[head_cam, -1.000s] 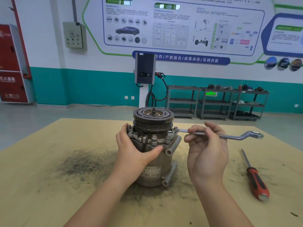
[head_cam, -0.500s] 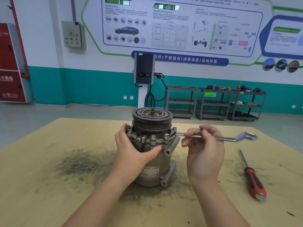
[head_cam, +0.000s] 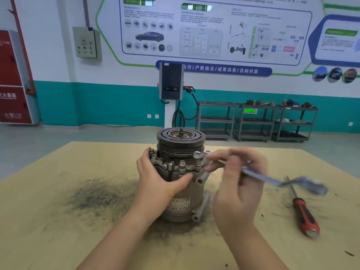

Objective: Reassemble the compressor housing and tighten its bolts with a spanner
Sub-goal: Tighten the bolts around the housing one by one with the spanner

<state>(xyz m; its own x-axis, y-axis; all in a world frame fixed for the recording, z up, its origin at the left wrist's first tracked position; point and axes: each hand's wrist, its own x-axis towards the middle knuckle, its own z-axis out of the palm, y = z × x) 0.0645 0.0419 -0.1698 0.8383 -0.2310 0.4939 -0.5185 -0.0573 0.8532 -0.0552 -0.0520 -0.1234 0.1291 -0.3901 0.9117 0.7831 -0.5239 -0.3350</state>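
A grey metal compressor (head_cam: 183, 193) stands upright on the wooden table (head_cam: 58, 221), its dark pulley on top and several bolts (head_cam: 182, 163) round the flange. My left hand (head_cam: 157, 178) grips the housing from the left, thumb across the front. My right hand (head_cam: 236, 184), blurred by motion, holds a silver ring spanner (head_cam: 272, 179) by its shaft. One ring end sits on a bolt at the flange's right side (head_cam: 197, 153); the other end points right and toward me.
A red-and-black screwdriver (head_cam: 303, 213) lies on the table to the right of my right hand. Dark metal dust stains the tabletop left of the compressor. Shelving carts and a wall charger stand far behind.
My right hand has swung the spanner's free end toward me and downward around the bolt. My left hand has stayed on the housing.
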